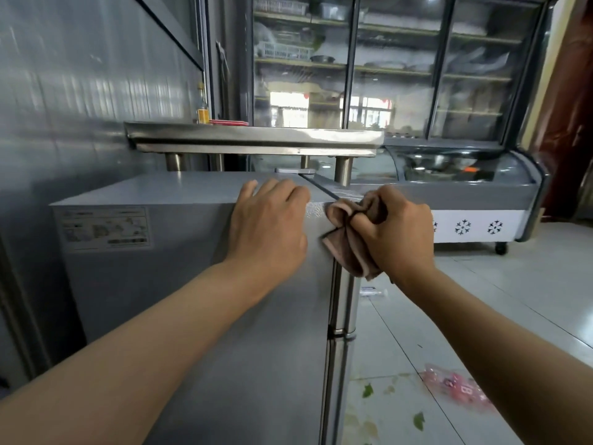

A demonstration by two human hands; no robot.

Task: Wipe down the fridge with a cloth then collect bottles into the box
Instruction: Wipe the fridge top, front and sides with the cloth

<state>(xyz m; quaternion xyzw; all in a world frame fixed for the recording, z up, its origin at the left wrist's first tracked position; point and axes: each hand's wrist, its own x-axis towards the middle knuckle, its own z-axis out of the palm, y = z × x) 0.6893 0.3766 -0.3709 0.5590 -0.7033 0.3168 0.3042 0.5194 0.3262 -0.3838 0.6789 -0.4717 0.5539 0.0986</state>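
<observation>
A grey fridge (179,284) stands in front of me, its top at chest height. My left hand (269,226) rests on the fridge's top front corner, fingers over the edge. My right hand (394,229) grips a bunched brown cloth (346,245) against the upper edge of the fridge door, by the seam. A small clear bottle (372,291) lies on the floor beyond the fridge, partly hidden by it. No box is in view.
A steel shelf (256,138) hangs just above the fridge top, with a yellow bottle (202,107) on it. A glass display chiller (465,187) stands behind on the right. A pink plastic bag (455,385) and leaf scraps (368,390) litter the tiled floor.
</observation>
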